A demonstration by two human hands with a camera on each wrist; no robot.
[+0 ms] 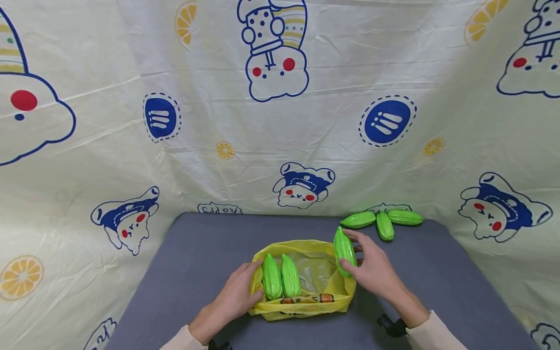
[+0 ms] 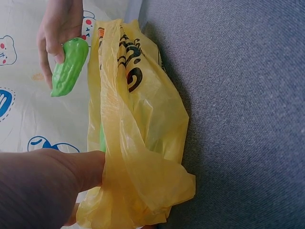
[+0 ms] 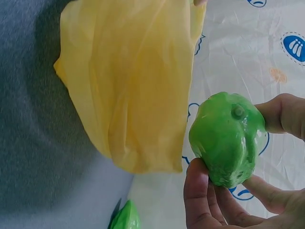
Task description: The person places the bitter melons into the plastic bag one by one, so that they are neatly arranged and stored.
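A yellow plastic bag (image 1: 302, 312) stands on the table with its mouth spread wide. Two green ridged gourds (image 1: 272, 277) lie side by side in its left half. My left hand (image 1: 236, 294) holds the bag's left rim; in the left wrist view the thumb goes behind the yellow film. In my right hand (image 1: 374, 267) is another green gourd (image 1: 344, 250), pinched between thumb and fingers, pointed end away from me. It overlaps the bag's right rim in the head view. The right wrist view shows this gourd's blunt stem end (image 3: 238, 112) beside the bag's upper edge.
Three more green gourds (image 1: 385, 226) lie near the back right edge of the grey table (image 1: 205, 243). A white printed sheet (image 1: 262, 126) hangs behind the table and along both sides.
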